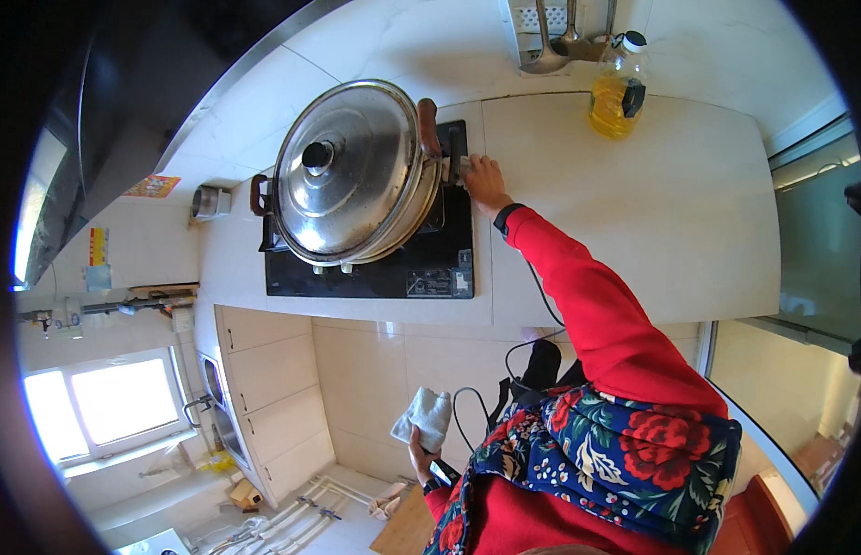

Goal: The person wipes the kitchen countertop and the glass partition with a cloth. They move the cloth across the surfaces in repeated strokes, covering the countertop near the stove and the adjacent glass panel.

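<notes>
My right hand [486,181] reaches out to the back edge of the black stove [430,264], its fingers pressed on a small white cloth or sponge next to the pot's brown handle [428,125]. A large steel pot with a domed lid and black knob [352,171] sits on the stove. My left hand [421,453] hangs low by my side, closed around a crumpled grey-white rag [425,416]. My sleeves are red and I wear a flowered apron.
A bottle of yellow oil [618,85] stands at the back of the white counter [634,203]. Ladles hang on a rack [551,37] behind it. Beige cabinets [264,370] are under the stove. A window [116,402] is at lower left.
</notes>
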The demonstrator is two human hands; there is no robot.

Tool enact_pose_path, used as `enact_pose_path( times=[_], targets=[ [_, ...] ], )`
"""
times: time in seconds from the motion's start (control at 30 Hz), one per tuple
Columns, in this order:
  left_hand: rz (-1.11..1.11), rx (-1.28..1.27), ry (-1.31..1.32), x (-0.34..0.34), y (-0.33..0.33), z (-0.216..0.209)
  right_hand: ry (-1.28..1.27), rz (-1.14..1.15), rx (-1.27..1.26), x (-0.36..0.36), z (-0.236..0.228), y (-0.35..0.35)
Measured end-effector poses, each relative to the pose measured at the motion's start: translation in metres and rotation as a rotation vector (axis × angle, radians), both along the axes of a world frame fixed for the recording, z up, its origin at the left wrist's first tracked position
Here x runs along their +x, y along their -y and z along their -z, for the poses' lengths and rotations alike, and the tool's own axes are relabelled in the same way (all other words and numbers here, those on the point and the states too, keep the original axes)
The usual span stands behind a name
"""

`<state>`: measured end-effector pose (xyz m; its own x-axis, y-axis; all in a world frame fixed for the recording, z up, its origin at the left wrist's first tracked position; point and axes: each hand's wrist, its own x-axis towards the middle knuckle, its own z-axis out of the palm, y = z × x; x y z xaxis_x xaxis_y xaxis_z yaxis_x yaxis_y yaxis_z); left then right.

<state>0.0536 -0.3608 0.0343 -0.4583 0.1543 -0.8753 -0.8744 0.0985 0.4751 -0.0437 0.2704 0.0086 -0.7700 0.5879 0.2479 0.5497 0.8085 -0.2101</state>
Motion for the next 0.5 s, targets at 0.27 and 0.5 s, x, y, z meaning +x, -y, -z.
enact_pose_path(
  times=[0.27, 0.5],
  targets=[
    [-0.135, -0.124, -0.073, 0.034, 0.012, 0.01, -0.051, 0.333, -0.009, -0.04, 0.013, -0.082],
    [-0.17, -0.168, 0.055, 0.049, 0.016, 0.008, -0.029, 0.48, 0.107, -0.022, 0.023, -0.135]
  ],
)
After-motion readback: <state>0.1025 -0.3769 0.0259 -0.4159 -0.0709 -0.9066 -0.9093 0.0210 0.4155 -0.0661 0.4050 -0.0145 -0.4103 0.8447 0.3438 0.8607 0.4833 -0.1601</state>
